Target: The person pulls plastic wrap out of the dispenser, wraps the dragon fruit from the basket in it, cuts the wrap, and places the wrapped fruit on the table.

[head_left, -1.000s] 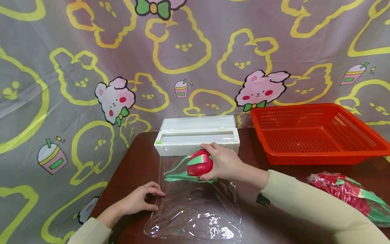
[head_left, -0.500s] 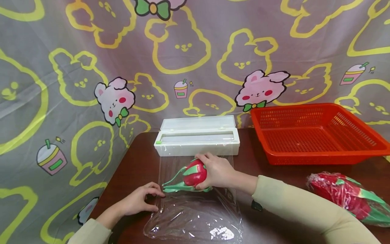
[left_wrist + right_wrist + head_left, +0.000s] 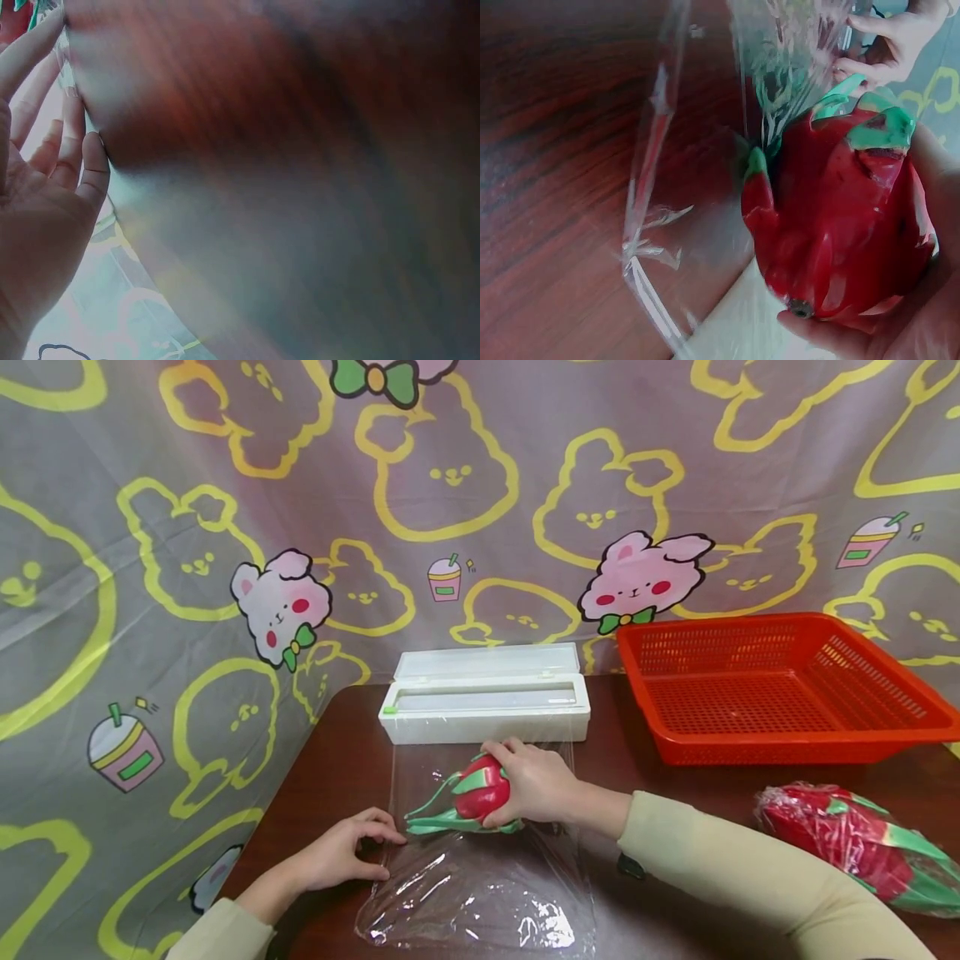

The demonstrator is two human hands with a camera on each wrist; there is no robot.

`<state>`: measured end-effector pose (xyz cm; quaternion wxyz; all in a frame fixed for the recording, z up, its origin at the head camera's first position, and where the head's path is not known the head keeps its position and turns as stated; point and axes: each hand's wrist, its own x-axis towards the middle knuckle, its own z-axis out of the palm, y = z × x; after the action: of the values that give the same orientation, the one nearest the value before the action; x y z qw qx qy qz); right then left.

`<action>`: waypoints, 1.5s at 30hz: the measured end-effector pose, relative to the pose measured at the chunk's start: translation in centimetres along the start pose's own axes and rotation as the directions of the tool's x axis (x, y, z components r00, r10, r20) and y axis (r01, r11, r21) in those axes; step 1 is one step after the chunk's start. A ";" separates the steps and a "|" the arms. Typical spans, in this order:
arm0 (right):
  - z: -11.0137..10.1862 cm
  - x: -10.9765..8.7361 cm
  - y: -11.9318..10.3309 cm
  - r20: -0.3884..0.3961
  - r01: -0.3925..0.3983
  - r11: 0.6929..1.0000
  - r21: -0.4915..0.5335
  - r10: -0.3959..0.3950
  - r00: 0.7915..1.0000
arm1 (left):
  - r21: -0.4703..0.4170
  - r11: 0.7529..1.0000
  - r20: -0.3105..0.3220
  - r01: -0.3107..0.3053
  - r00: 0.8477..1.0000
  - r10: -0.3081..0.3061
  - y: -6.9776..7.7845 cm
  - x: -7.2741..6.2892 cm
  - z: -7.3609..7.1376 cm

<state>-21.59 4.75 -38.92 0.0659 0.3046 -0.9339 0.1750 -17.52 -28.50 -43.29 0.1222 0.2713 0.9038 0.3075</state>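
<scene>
A red dragon fruit (image 3: 482, 789) with green scales lies sideways over a sheet of cling film (image 3: 472, 893) in the head view. My right hand (image 3: 536, 783) grips its right end, and the right wrist view shows the fruit (image 3: 840, 217) large, with fingers curled under it. Whether the fruit presses on the film is hard to tell. My left hand (image 3: 341, 852) rests at the film's left edge, thumb apart from the fingers. In the left wrist view that hand (image 3: 45, 172) has its fingers extended along the table edge.
Behind the film stands a white cling film box (image 3: 486, 727), lid raised, its film running out toward me. A red plastic basket (image 3: 772, 752) sits at the back right. A film-wrapped dragon fruit (image 3: 847, 843) lies in front of it on the dark table (image 3: 322, 760).
My right hand has brought the dragon fruit nearer to me, lower and slightly left over the film, then nearly stopped. The left hand has stayed in place.
</scene>
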 end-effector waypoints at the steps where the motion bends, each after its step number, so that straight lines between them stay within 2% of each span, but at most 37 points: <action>1: 0.0 0.0 0.0 0.008 -0.002 1.000 0.003 0.002 1.000 | -0.001 1.000 0.000 0.003 1.000 -0.003 0.0 0.0 0.0; 9: -0.5 0.0 0.4 0.067 -0.007 1.000 -0.027 0.009 0.998 | 0.004 1.000 0.005 0.016 1.000 -0.016 0.1 0.1 0.0; 14: -0.7 0.2 0.5 0.098 -0.017 1.000 -0.007 0.018 0.995 | 0.008 1.000 0.009 0.024 1.000 -0.024 0.2 0.2 0.0; 21: -0.9 0.3 0.6 0.101 -0.027 0.999 0.023 0.024 0.995 | -0.008 1.000 -0.001 0.016 1.000 -0.016 0.0 0.0 -0.2; 27: -2.0 -0.2 0.9 0.079 -0.053 0.997 0.058 0.048 0.996 | -0.056 0.998 -0.020 -0.016 1.000 0.015 0.2 -0.5 -0.7; 32: -3.5 -1.8 1.5 0.030 -0.036 0.996 0.087 0.033 0.999 | -0.084 0.996 -0.051 -0.013 0.999 0.009 0.2 -1.4 -1.0; 36: -4.4 -3.9 2.3 -0.024 0.012 0.994 0.107 -0.009 1.000 | -0.110 0.994 -0.082 -0.014 0.997 0.005 0.5 -2.2 -1.2; 39: -4.6 -5.6 3.0 -0.033 0.054 0.986 0.159 -0.049 0.998 | -0.124 0.992 -0.093 -0.039 0.995 0.027 1.0 -2.7 -1.3; 41: -4.5 -6.6 3.5 -0.014 0.084 0.975 0.207 -0.082 0.996 | -0.134 0.990 -0.074 -0.045 0.997 0.036 1.4 -3.0 -1.3; 45: -3.8 -8.5 4.2 0.042 0.147 0.941 0.306 -0.167 0.985 | -0.159 0.985 0.015 -0.066 0.998 0.069 2.1 -3.5 -1.0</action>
<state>-17.16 13.97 -38.51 0.0011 0.3902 -0.8707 0.2993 -14.16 -29.57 -40.98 0.1422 0.2942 0.8657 0.3793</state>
